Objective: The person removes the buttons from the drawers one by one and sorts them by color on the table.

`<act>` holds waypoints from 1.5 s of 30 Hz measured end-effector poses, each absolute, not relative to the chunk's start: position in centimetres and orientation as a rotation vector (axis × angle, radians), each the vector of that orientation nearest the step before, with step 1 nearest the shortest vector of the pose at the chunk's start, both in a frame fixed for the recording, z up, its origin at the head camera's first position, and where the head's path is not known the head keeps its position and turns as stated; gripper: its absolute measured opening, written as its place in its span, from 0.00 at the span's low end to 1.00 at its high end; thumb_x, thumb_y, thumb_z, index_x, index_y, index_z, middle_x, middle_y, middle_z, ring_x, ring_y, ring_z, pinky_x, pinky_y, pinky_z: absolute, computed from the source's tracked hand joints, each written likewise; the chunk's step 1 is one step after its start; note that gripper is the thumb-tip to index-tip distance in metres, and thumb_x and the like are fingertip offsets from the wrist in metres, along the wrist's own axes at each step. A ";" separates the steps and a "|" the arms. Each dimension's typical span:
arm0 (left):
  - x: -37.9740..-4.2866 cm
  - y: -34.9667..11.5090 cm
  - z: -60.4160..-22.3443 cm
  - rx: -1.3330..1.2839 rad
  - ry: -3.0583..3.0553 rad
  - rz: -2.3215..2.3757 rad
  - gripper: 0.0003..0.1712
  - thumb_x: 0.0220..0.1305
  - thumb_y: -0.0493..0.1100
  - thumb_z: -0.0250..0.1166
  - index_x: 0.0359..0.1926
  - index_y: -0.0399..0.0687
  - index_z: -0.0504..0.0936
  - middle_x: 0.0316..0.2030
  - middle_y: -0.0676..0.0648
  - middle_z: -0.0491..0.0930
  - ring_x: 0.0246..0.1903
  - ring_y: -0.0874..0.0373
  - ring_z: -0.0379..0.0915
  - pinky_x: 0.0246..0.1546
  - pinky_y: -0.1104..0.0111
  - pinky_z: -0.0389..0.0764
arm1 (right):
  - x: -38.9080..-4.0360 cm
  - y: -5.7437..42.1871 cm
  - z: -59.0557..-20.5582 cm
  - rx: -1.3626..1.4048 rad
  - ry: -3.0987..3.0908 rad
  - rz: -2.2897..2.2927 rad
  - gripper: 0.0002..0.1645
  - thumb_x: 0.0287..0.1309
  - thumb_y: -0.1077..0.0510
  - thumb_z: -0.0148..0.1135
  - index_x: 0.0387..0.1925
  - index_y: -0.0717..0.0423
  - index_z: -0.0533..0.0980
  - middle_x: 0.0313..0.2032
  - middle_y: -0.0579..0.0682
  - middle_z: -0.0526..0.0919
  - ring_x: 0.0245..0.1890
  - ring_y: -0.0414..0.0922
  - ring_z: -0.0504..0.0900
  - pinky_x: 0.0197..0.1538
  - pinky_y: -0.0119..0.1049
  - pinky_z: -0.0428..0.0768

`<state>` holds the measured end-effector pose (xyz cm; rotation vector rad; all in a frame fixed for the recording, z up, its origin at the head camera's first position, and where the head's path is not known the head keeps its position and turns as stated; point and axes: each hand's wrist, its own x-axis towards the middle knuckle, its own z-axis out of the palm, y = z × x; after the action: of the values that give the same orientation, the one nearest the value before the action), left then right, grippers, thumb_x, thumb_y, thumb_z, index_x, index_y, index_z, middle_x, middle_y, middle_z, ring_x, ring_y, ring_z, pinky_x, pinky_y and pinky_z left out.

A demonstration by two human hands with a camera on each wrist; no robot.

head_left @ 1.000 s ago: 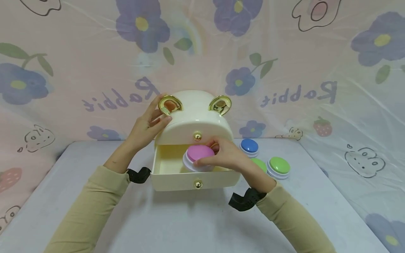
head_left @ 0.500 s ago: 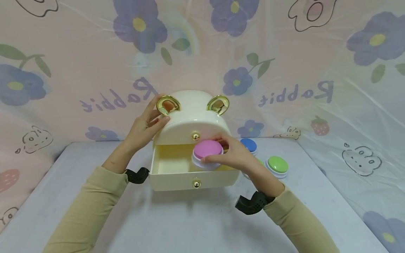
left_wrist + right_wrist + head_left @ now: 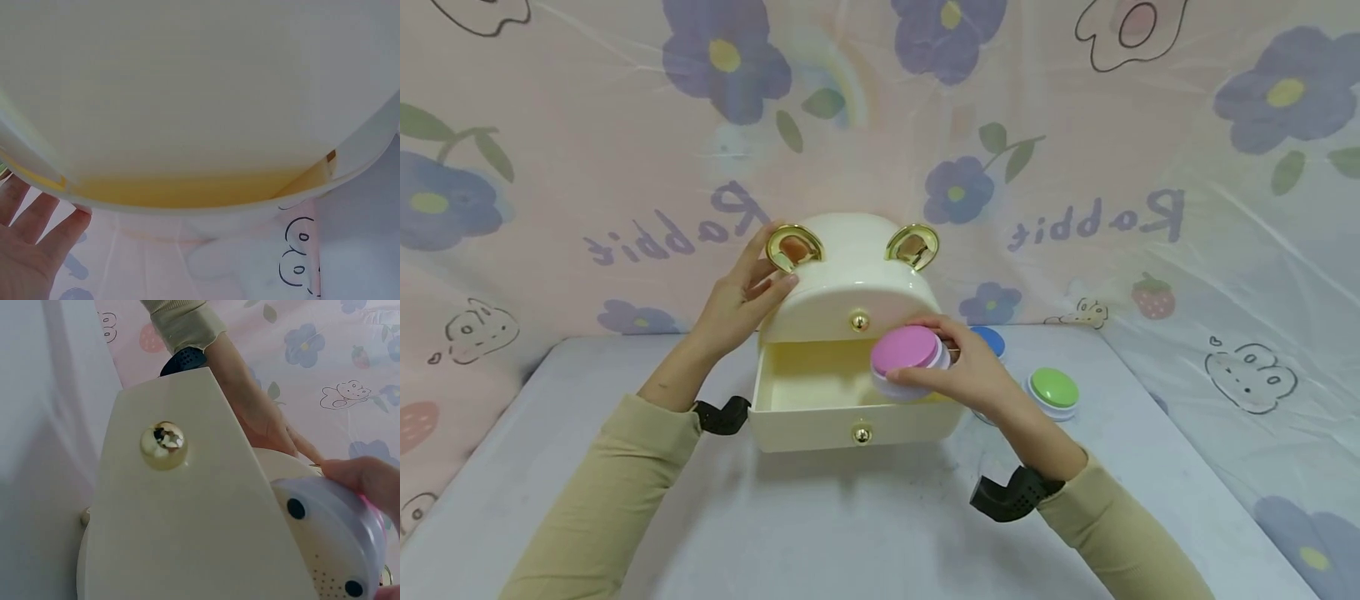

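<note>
A cream storage box (image 3: 850,296) with gold ears stands on the table, its lower drawer (image 3: 820,425) pulled out. My left hand (image 3: 733,308) rests against the box's upper left side by the gold ear (image 3: 794,247), with the thumb in front. My right hand (image 3: 973,367) pinches a push button (image 3: 906,354) with a pink top and white base between thumb and fingers. It is tilted and held over the drawer's right end. The right wrist view shows dark feet and small holes on the button's underside (image 3: 334,562).
Right of the box stand a blue-topped button (image 3: 988,340), partly hidden by my hand, and a green-topped one (image 3: 1054,390). A white rim shows beside my right wrist. A patterned cloth (image 3: 850,167) hangs close behind the box.
My right hand has lifted the pink button and shifted it rightward across the drawer, tilting it. The green-topped button nearest the box has become hidden behind my right arm. My left hand stays on the box.
</note>
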<state>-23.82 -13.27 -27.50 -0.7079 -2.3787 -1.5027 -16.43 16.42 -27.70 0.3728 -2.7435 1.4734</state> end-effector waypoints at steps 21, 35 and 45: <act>-23.7 -13.1 -27.5 -0.691 -2.414 -1.512 0.41 0.68 0.48 0.59 0.73 0.77 0.47 0.66 0.41 0.68 0.68 0.48 0.60 0.68 0.49 0.61 | -14.5 21.2 -31.5 0.421 -2.229 1.941 0.36 0.54 0.67 0.64 0.64 0.60 0.65 0.59 0.48 0.72 0.57 0.39 0.73 0.57 0.22 0.74; -23.6 -13.2 -27.4 -0.683 -2.416 -1.511 0.41 0.68 0.48 0.59 0.74 0.76 0.47 0.65 0.39 0.69 0.68 0.45 0.60 0.68 0.48 0.61 | -13.2 24.9 -33.0 0.273 -2.191 1.888 0.33 0.56 0.68 0.63 0.64 0.58 0.65 0.56 0.44 0.72 0.52 0.37 0.74 0.53 0.20 0.76; -23.7 -13.3 -27.3 -0.694 -2.390 -1.500 0.40 0.69 0.47 0.58 0.74 0.74 0.49 0.63 0.39 0.71 0.67 0.47 0.62 0.68 0.48 0.62 | -12.6 27.0 -34.6 0.134 -2.299 1.724 0.37 0.55 0.65 0.67 0.64 0.62 0.63 0.55 0.39 0.70 0.53 0.30 0.72 0.53 0.14 0.72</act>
<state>-23.71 -13.26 -27.34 -0.6939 -2.3902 -1.5003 -12.61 27.01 -34.55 0.1340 -2.2989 1.7240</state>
